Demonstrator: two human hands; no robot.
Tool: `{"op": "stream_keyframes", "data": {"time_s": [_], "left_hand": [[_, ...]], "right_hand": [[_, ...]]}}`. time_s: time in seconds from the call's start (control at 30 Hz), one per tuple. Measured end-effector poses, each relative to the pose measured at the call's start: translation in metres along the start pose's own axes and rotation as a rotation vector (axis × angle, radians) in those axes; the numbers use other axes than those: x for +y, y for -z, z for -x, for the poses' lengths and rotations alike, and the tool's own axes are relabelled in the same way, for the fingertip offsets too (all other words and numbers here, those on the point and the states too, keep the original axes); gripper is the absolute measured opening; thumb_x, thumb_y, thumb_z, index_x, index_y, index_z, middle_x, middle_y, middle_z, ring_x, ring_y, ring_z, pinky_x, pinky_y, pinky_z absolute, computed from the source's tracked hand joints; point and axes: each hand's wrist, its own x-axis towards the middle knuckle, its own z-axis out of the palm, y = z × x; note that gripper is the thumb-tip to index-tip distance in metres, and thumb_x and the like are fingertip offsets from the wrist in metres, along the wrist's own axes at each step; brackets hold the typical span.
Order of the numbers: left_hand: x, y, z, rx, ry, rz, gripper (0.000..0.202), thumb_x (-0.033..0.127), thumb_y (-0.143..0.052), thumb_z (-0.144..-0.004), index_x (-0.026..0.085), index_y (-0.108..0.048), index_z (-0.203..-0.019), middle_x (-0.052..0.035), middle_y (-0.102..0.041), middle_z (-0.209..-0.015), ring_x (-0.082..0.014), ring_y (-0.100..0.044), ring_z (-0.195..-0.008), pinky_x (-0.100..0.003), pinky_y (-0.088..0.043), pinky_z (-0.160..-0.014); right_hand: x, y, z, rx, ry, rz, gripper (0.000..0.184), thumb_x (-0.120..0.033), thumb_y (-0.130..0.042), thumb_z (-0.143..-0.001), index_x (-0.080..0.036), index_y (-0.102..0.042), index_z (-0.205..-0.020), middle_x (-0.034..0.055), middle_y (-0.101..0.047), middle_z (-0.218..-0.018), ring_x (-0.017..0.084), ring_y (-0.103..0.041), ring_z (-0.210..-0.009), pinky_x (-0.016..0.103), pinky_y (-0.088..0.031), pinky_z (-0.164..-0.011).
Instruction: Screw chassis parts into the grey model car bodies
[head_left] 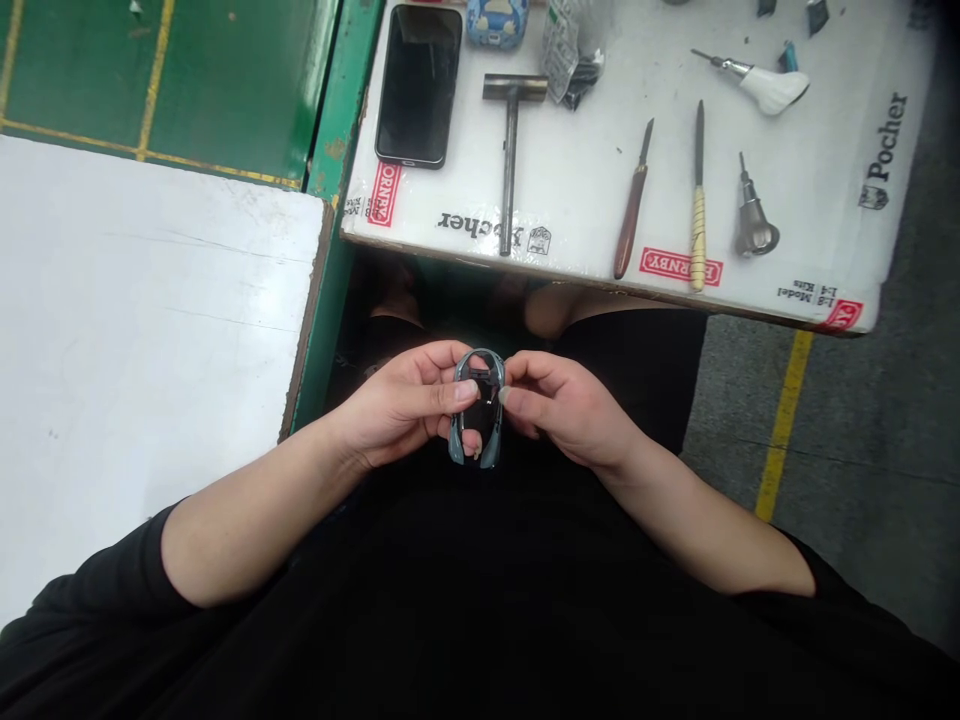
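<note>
1. Near six o'clock, just above the person's lap, a grey-blue model car body [478, 408] sits between both hands, seemingly gripped from two sides to keep it steady.
2. Its long axis runs from twelve to six, with the rounded end toward twelve and two prongs toward six. From here, I can't tell which end is the nose.
3. Left hand [394, 410]: the thumb presses across the shell while the fingers [442, 362] curl around its far edge, pinching it.
4. Right hand [570, 405]: the fingers [534, 366] bend over the shell's edge, pinching it against the thumb.
5. Toward twelve, a white surface [577, 170] carries a T-handled tool [510, 150], a craft knife [631, 200] and a phone [418, 85], all apparently laid out within easy reach.
</note>
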Motion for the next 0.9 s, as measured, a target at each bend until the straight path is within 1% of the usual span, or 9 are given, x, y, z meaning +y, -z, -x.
{"op": "stream_keyframes", "data": {"time_s": [0.1, 0.27, 0.4, 0.5, 0.6, 0.7, 0.77, 0.8, 0.9], "left_hand": [[-0.001, 0.000, 0.000, 0.012, 0.000, -0.016, 0.034, 0.025, -0.099, -0.093, 0.014, -0.076, -0.116, -0.0043, -0.082, -0.092, -0.0205, -0.086, -0.067, -0.029, -0.075, -0.064], [-0.002, 0.001, 0.000, 0.021, 0.001, -0.028, 0.037, 0.026, -0.101, -0.091, 0.014, -0.075, -0.115, -0.0033, -0.081, -0.090, -0.0205, -0.085, -0.065, -0.029, -0.075, -0.063], [0.000, -0.001, 0.000, 0.020, 0.007, -0.042, 0.037, 0.026, -0.100, -0.092, 0.014, -0.075, -0.116, -0.0040, -0.082, -0.091, -0.0197, -0.085, -0.065, -0.028, -0.075, -0.064], [0.000, -0.002, 0.000, 0.021, 0.013, -0.068, 0.036, 0.026, -0.101, -0.092, 0.014, -0.076, -0.116, -0.0030, -0.081, -0.092, -0.0180, -0.084, -0.066, -0.028, -0.074, -0.064], [0.000, -0.003, 0.000, 0.025, 0.054, -0.123, 0.038, 0.029, -0.102, -0.091, 0.015, -0.077, -0.115, -0.0016, -0.078, -0.090, -0.0161, -0.080, -0.063, -0.027, -0.072, -0.060], [-0.001, -0.003, -0.001, 0.045, 0.103, -0.172, 0.042, 0.032, -0.102, -0.090, 0.015, -0.077, -0.120, -0.0013, -0.076, -0.089, -0.0139, -0.076, -0.061, -0.024, -0.068, -0.057], [-0.003, -0.004, -0.002, 0.074, 0.091, -0.192, 0.047, 0.032, -0.102, -0.090, 0.016, -0.078, -0.127, -0.0031, -0.078, -0.095, -0.0148, -0.077, -0.068, -0.023, -0.067, -0.059], [-0.004, -0.004, -0.002, 0.090, 0.065, -0.204, 0.048, 0.032, -0.102, -0.090, 0.017, -0.079, -0.129, -0.0048, -0.080, -0.100, -0.0161, -0.079, -0.075, -0.024, -0.067, -0.062], [-0.010, -0.004, -0.004, 0.119, -0.023, -0.280, 0.049, 0.027, -0.104, -0.087, 0.017, -0.081, -0.130, -0.0113, -0.084, -0.121, -0.0224, -0.084, -0.107, -0.028, -0.070, -0.088]], "right_hand": [[0.002, 0.001, 0.000, 0.006, 0.005, -0.032, 0.045, -0.061, -0.094, -0.096, -0.021, -0.077, -0.101, -0.0029, -0.065, -0.077, 0.011, -0.052, -0.060, 0.026, -0.041, -0.054], [-0.001, -0.003, 0.001, 0.021, 0.003, 0.062, 0.042, -0.058, -0.097, -0.094, -0.021, -0.076, -0.096, -0.0045, -0.061, -0.073, 0.011, -0.050, -0.061, 0.026, -0.040, -0.055], [-0.003, -0.005, 0.000, 0.026, 0.008, 0.015, 0.043, -0.056, -0.100, -0.091, -0.021, -0.076, -0.099, -0.0031, -0.066, -0.078, 0.010, -0.052, -0.062, 0.025, -0.041, -0.055], [-0.003, -0.004, 0.000, 0.038, 0.006, -0.011, 0.045, -0.061, -0.096, -0.094, -0.020, -0.077, -0.100, -0.0021, -0.067, -0.077, 0.011, -0.054, -0.062, 0.025, -0.043, -0.055], [-0.003, -0.003, 0.000, 0.053, 0.014, -0.031, 0.047, -0.065, -0.091, -0.098, -0.020, -0.078, -0.094, -0.0019, -0.064, -0.072, 0.012, -0.053, -0.060, 0.026, -0.043, -0.054], [-0.004, -0.002, 0.000, 0.079, -0.007, -0.042, 0.046, -0.061, -0.094, -0.096, -0.020, -0.076, -0.085, -0.0021, -0.063, -0.070, 0.011, -0.051, -0.058, 0.025, -0.040, -0.052], [-0.006, -0.003, 0.001, 0.098, -0.026, -0.066, 0.047, -0.060, -0.096, -0.093, -0.020, -0.075, -0.081, -0.0024, -0.062, -0.067, 0.011, -0.050, -0.057, 0.024, -0.038, -0.051], [-0.007, -0.004, 0.001, 0.112, -0.032, -0.083, 0.048, -0.060, -0.098, -0.091, -0.020, -0.074, -0.080, -0.0025, -0.061, -0.065, 0.010, -0.049, -0.057, 0.024, -0.036, -0.051], [-0.009, -0.007, 0.002, 0.183, -0.030, -0.115, 0.051, -0.061, -0.101, -0.087, -0.019, -0.074, -0.078, -0.0023, -0.061, -0.064, 0.009, -0.047, -0.055, 0.023, -0.032, -0.049]]}}
